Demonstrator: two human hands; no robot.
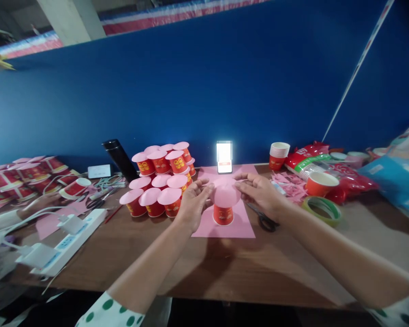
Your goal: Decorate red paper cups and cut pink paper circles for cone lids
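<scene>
The pink paper disc (226,195) is, in the head view, right in front of the person, over an upturned red cup (223,216); I can't tell from here whether the two are touching. The left hand (193,203) has the disc's left edge pinched between thumb and fingers, and the right hand (259,190) nips the opposite edge the same way. The cup stands on a pink sheet (240,225) laid on the brown table (204,270), with dark-handled scissors (267,223) just beside the sheet, near the right forearm. A lit phone (224,159) stands upright behind the disc. Off to the person's left I see a cluster of red cups (155,209) topped with pink discs, a black bottle (121,160) leaning behind them. Over on the right there's a stack of cups (277,159), pink scraps (295,188) and a roll of tape (330,211). At far left, a co-worker's hand (42,203) is near a tipped cup (77,187).
</scene>
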